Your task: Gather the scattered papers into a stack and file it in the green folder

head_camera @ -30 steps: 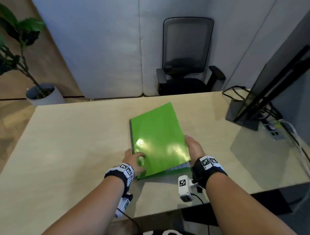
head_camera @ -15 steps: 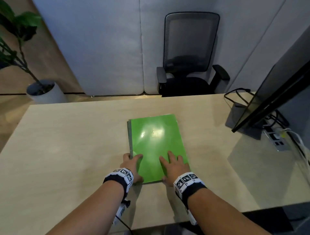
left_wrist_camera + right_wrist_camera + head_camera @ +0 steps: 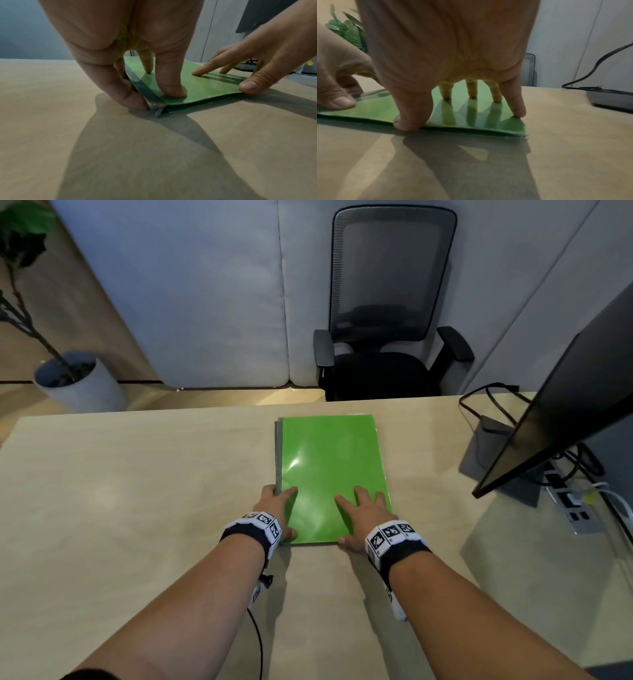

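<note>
Legible text: none. Your wristbands (image 3: 262,523) carry only black-and-white square marker patterns; you'll find no words, numbers or brands on them.

A glossy green folder (image 3: 330,474) lies closed and flat on a pale wooden desk (image 3: 137,508), long side running away from the viewer. A grey spine strip (image 3: 279,453) edges its left side. Thin layered edges show at its near right corner.
</note>
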